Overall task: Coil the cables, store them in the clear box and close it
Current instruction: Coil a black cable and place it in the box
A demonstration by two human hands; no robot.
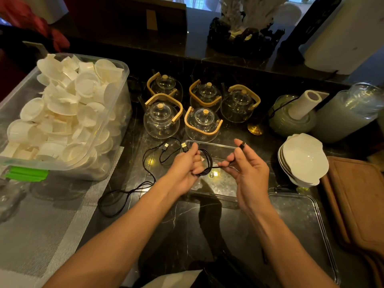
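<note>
Left hand [185, 165] closed on black cable [205, 163] coil, USB plug poking up. Right hand [245, 163] pinches free end, strand running left-right between hands. Clear box [214, 145] open directly beneath, long axis left-right. Second cable [145, 183] loose on table [187, 215], left, nearer left hand.

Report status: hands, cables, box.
Left hand grips black coiled cable; right hand pinches its tail. Second black cable loose on counter. Clear plastic box open, empty. Nothing obstructing.

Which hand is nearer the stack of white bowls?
Right. The right hand holds the cable just left of the white bowls; the left hand is farther left, gripping the coil.
</note>
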